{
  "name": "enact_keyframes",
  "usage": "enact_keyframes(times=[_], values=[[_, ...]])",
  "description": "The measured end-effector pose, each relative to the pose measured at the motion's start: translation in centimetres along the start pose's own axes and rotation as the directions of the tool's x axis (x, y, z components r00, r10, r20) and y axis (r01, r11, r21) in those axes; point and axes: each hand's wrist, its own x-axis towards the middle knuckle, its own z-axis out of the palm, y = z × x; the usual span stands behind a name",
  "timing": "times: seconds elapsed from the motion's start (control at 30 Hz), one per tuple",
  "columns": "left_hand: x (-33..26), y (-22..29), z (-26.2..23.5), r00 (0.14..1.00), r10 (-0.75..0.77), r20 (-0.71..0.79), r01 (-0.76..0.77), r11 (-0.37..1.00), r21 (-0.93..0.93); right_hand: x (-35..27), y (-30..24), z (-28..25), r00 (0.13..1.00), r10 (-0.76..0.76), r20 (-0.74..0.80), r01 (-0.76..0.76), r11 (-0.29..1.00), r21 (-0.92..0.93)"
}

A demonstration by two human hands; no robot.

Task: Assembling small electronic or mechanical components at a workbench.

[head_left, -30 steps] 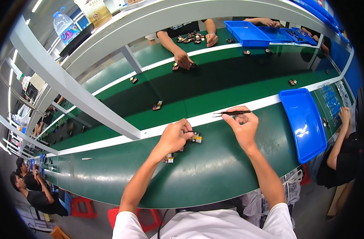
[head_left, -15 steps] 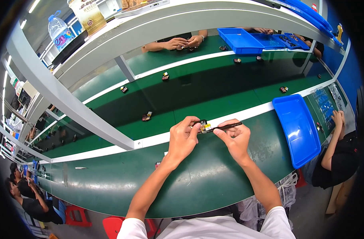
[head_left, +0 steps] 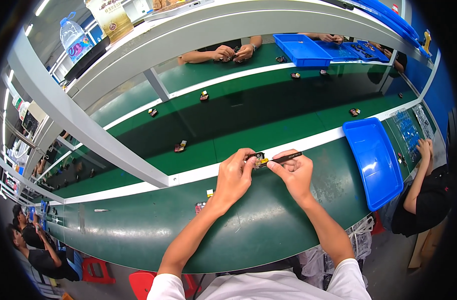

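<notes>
Mid-assembly, by my judgement: the left hand (head_left: 234, 175) pinches a small black-and-yellow component (head_left: 259, 159) above the green bench (head_left: 268, 220); the right hand (head_left: 293, 172), at its 3 o'clock, grips slim black tweezers (head_left: 287, 158) touching it. More small parts (head_left: 204, 200) wait nearby.

the person wears a white short-sleeved shirt (head_left: 268, 289); its sleeves end well above the elbows, one cuff showing at the lower left and one at the lower right of the head view. both forearms are bare from sleeve to wrist, with no watch, band or glove. the left hand (head_left: 233, 177) and the right hand (head_left: 294, 174) are bare too, with no rings to be seen and short nails.
</notes>
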Motion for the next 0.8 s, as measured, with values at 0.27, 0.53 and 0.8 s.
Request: enact_keyframes(times=[0.27,0.53,0.8], values=[[-0.5,0.2,0.3,0.998,0.060,-0.002,-0.060,0.998,0.020,0.8,-1.7,-0.5,0.902,0.426,0.066,-0.431,0.892,0.134],[-0.5,0.0,0.6,0.994,0.105,-0.018,-0.105,0.995,0.005,0.9,-1.5,-1.0,0.880,0.465,0.097,-0.475,0.868,0.144],[-0.3,0.6,0.0,0.992,-0.107,0.068,0.115,0.984,-0.136,0.8,-1.2,-0.8,0.904,0.417,0.094,-0.426,0.896,0.121]])
